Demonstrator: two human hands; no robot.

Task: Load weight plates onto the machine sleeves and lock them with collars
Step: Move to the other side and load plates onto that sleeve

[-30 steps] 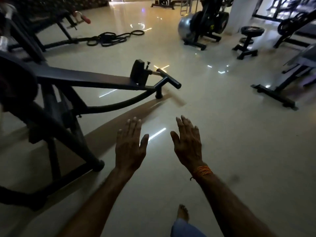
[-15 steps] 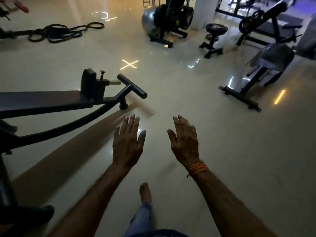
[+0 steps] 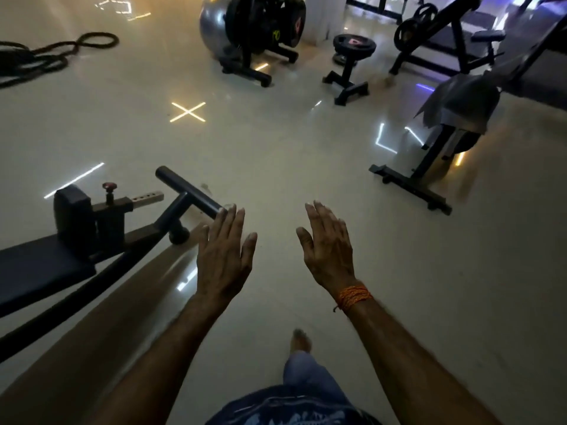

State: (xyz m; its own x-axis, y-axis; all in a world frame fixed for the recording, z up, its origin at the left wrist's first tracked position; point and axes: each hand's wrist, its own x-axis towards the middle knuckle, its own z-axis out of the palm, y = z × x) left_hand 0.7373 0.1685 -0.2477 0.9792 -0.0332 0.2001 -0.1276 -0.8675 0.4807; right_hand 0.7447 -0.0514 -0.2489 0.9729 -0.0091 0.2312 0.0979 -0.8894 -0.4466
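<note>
My left hand [image 3: 225,253] and my right hand [image 3: 329,251] are stretched out flat in front of me over the pale floor, palms down, fingers apart, holding nothing. An orange thread band circles my right wrist. Far ahead a rack [image 3: 264,23] carries several black weight plates. To its right a low stand [image 3: 352,49] bears stacked plates. At the far right a black machine [image 3: 429,29] has plates [image 3: 409,30] on its arm. No collar can be made out.
A black bench machine [image 3: 89,228] with a T-shaped foot bar [image 3: 190,191] stands at my left, its bar end touching my left fingertips in the image. Another bench [image 3: 454,118] stands right. Battle ropes [image 3: 40,56] lie far left. A silver ball sits behind the rack. My bare foot [image 3: 300,340] is forward.
The view has swung right and moved forward: the left bench machine slid toward the left edge, the plate rack and stand came closer. Both hands stay open and empty.
</note>
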